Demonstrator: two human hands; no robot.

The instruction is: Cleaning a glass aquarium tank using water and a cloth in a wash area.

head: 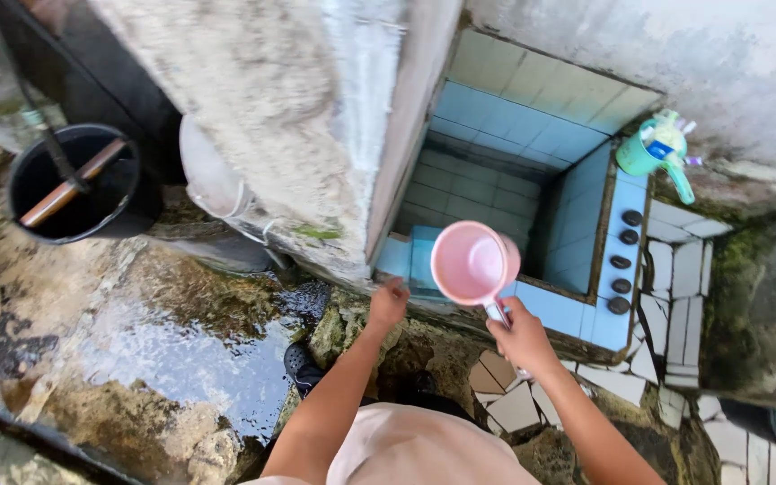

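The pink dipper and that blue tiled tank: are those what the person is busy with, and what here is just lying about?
In use:
pink dipper, held by the right hand
blue tiled tank, left hand at its rim

Lying about:
black bucket with a stick
green cup of toothbrushes
five dark stones

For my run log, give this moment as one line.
right hand: holds pink dipper over tiled basin | left hand: empty, near basin edge | floor: wet
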